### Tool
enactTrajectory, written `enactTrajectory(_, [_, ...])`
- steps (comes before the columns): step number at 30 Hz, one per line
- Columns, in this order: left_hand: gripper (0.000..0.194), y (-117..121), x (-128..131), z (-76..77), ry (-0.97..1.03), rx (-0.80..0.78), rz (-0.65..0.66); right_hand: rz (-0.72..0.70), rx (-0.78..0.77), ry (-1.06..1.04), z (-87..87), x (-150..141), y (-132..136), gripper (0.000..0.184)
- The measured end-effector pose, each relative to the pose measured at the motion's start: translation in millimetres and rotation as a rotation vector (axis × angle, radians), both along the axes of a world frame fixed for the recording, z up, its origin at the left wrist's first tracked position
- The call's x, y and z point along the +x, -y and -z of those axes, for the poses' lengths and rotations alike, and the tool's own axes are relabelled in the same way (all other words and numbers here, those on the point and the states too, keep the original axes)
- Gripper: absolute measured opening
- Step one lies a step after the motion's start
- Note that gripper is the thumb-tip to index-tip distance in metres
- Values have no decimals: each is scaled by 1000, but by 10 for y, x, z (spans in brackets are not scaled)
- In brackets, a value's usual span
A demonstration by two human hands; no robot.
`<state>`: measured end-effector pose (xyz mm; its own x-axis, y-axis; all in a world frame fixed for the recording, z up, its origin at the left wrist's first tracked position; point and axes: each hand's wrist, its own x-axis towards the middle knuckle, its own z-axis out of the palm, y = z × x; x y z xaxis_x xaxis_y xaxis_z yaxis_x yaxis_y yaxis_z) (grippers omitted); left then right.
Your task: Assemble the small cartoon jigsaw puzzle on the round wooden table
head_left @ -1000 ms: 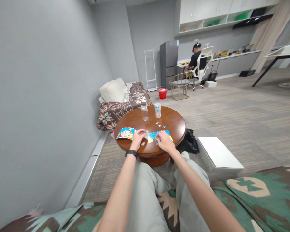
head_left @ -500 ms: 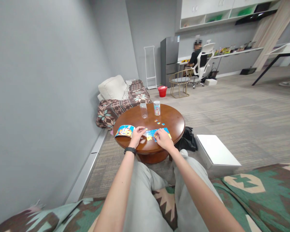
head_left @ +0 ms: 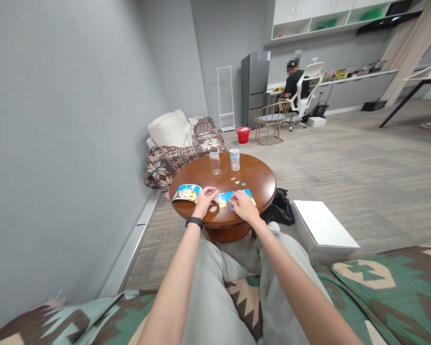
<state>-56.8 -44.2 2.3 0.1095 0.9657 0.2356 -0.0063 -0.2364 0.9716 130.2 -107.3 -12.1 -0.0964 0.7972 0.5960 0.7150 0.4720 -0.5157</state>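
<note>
On the round wooden table (head_left: 187, 173) lies a partly joined blue and yellow jigsaw puzzle (head_left: 224, 197). My left hand (head_left: 205, 200) is just left of it, fingertips pinched on a small yellowish puzzle piece (head_left: 216, 191). Over the puzzle's lower right part, my right hand (head_left: 244, 207) has its fingers closed on a yellow-orange puzzle piece (head_left: 232, 201), partly hidden by the fingers. Several loose pieces (head_left: 237, 182) lie behind the puzzle. A curled picture sheet (head_left: 187, 192) with a cartoon print is left of my left hand.
A clear jar (head_left: 215, 164) and a printed canister (head_left: 234, 160) stand at the table's back. A white box (head_left: 323, 223) and a black bag (head_left: 280, 207) are on the floor to the right. A person (head_left: 293, 84) sits far back by a counter.
The camera view has shifted slightly. Both hands keep nearly the same place and grip at the puzzle.
</note>
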Motion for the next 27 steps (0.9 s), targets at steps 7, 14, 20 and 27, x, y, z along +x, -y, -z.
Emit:
enactTrajectory(7, [31, 26, 0, -38, 4, -3, 29, 4, -14, 5, -31, 5, 20, 20])
enactTrajectory(14, [38, 4, 1, -6, 54, 5, 39, 0, -3, -1, -9, 7, -2, 20])
enactTrajectory(20, [36, -14, 0, 15, 76, 13, 11, -11, 32, -4, -3, 8, -8, 19])
enactTrajectory(27, [38, -2, 9, 2, 119, -25, 57, 0, 47, -6, 18, 9, -18, 20])
